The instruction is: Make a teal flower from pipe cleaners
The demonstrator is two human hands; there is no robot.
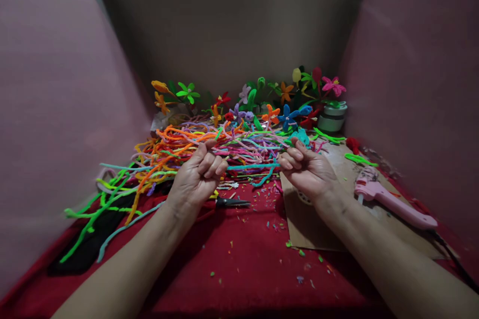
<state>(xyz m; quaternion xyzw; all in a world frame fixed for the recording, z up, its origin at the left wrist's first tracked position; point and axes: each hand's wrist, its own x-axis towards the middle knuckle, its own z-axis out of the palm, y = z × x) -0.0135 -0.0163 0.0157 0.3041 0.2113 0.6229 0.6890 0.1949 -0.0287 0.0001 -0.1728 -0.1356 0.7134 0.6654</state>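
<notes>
Stretched level between my two hands is a teal pipe cleaner (252, 166). My left hand (200, 172) is closed around one end, fingers curled. The other end sits in my right hand (307, 167), also closed, with the thumb and forefinger pointing up. Behind the hands spreads a tangled heap of pipe cleaners (179, 139) in orange, pink, purple, green and other colours. Below the left hand lies a pair of scissors (232, 203) with dark blades, its handles partly hidden by my left wrist.
A pink glue gun (392, 202) rests on a cardboard sheet (312, 232) at the right, its cord trailing off. Pipe-cleaner flowers (288, 117) stand at the back beside a pale pot (332, 117). Fuzzy scraps dot the red cloth (247, 269). Pink walls (56, 84) flank both sides.
</notes>
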